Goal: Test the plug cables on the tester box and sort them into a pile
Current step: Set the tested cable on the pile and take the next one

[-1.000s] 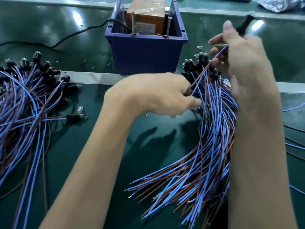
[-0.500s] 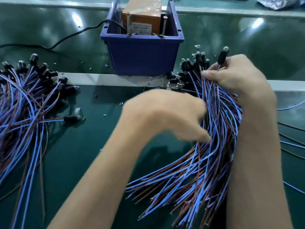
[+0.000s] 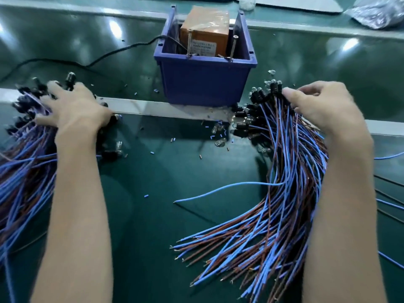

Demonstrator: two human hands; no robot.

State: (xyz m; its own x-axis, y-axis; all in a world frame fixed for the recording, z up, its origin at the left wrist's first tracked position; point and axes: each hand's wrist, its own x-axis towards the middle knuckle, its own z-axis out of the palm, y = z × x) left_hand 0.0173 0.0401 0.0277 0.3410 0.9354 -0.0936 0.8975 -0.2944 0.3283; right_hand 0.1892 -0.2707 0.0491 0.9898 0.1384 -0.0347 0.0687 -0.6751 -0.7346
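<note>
At the left of the green bench [image 3: 153, 215], the left hand [image 3: 74, 108] lies with fingers spread flat on the black plug heads of the sorted pile [image 3: 24, 171], gripping nothing and apparently setting a cable down there; the fingertips are blurred. Far and centre, the orange tester box [image 3: 204, 29] sits inside a blue bin [image 3: 203, 84], its black power cord [image 3: 122, 51] trailing off to the left. A single stray blue wire [image 3: 218, 189] juts from the bundle of plug cables [image 3: 273, 215] on the right, where the right hand [image 3: 323, 106] curls its fingers over the wires just below the plug heads, thumb and forefinger pinching among them. The step looks like a changeover, with one cable laid aside and the next being singled out. To do it well, the left hand should line the plug heads up with their neighbours so the pile does not tangle, while the right draws one cable out by its plug, not its wires, leaving the rest undisturbed.
</note>
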